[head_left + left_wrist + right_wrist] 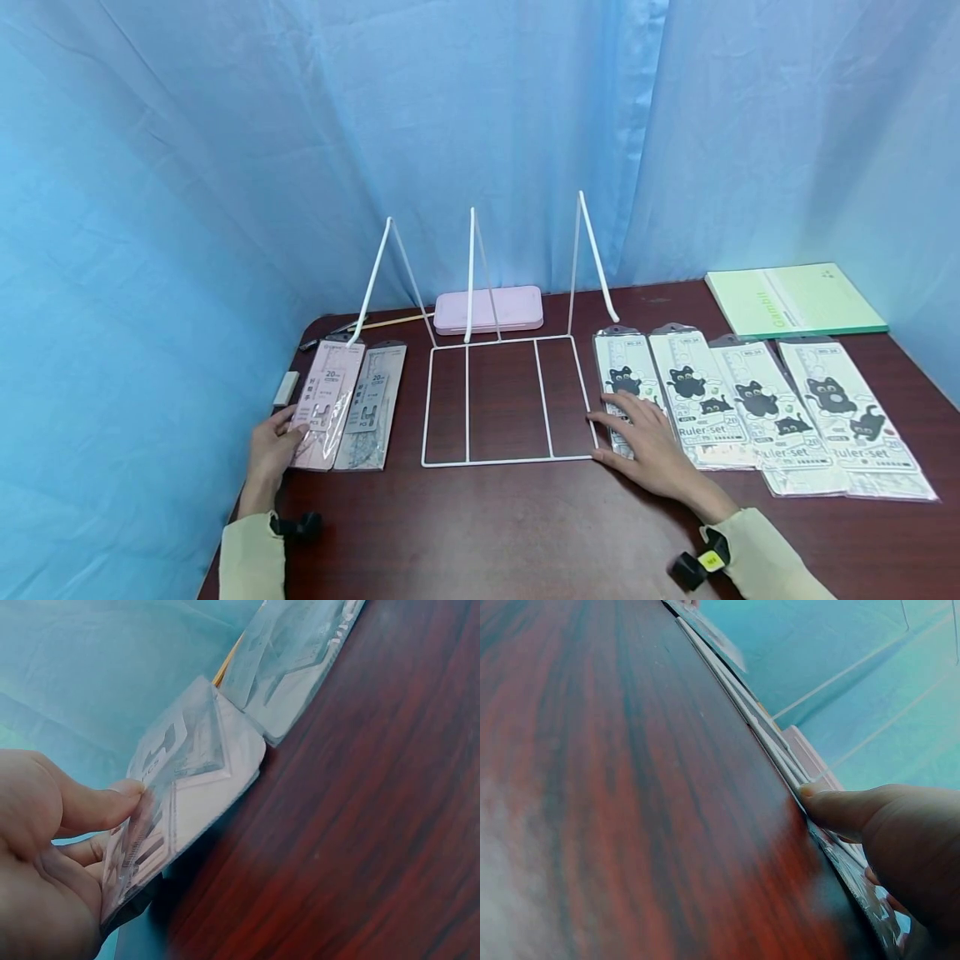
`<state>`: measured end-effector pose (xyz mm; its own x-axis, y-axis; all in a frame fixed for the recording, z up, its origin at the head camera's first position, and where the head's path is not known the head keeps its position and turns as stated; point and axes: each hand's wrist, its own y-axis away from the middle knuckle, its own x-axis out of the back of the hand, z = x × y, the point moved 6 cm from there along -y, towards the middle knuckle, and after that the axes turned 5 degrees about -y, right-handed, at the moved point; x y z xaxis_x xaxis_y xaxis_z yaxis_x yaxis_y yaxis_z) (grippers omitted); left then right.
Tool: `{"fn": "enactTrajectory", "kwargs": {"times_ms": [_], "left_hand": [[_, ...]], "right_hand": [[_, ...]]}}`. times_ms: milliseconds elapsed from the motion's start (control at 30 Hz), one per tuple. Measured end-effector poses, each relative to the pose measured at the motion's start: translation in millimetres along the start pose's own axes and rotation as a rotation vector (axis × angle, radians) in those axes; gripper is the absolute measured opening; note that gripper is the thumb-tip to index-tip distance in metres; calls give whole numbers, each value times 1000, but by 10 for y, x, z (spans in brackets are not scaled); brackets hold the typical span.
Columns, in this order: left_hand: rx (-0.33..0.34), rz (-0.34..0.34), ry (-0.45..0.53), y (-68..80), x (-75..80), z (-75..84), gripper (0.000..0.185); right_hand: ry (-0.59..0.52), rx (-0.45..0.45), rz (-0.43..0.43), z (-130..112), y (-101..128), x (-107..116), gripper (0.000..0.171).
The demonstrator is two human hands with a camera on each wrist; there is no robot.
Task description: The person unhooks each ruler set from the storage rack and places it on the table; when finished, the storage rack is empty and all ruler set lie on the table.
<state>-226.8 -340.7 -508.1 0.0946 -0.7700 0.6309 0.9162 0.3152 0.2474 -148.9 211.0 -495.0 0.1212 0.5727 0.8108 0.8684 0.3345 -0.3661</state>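
- The step in hand is judged to be the pick-up of packets from both sides of the white wire rack [498, 400], which stands at the middle of the bench [510, 533].
- The pink ruler packet [327, 400] lies at about 9 o'clock from the rack. Its near end is pinched by the left hand [272, 446], with the thumb on top and the fingers [90, 806] curled beneath; in the left wrist view that end is seen lifted off the wood.
- A grey ruler packet [372, 404] lies just beside it, flat and untouched.
- The right hand [648, 446] is laid flat, fingers straight and spread, on the near end of the leftmost cat ruler set [626, 383], at about 3 o'clock from the rack; nothing is gripped. In the right wrist view a fingertip [832, 806] is seen at the packet's edge.
- Three more cat ruler sets [780, 408] lie in a row further right.
- The next move is judged to call for a fingertip worked under the thin edge of the cat packet, since it lies flush on the wood.
- The slots between the upright wires are narrow, so each packet would have to be turned on edge.
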Motion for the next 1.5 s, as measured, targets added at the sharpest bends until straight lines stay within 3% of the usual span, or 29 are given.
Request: {"fn": "enactTrajectory", "kwargs": {"times_ms": [233,700,1000,1267,1500], "left_hand": [[-27,16,-57,37,-9,59,51],[-55,63,-274,80,-12,167,59],[-31,7,-360,113,-52,227,63],[-20,-1,-424,143,-48,241,69],[-86,16,-471,145,-32,277,68]], "right_hand": [[-4,-2,-2,4,7,-4,52],[-14,-5,3,4,19,8,52],[-9,-6,5,5,20,-5,52],[-13,-11,-8,4,6,-21,51],[-17,-7,-4,3,-8,-10,52]]}}
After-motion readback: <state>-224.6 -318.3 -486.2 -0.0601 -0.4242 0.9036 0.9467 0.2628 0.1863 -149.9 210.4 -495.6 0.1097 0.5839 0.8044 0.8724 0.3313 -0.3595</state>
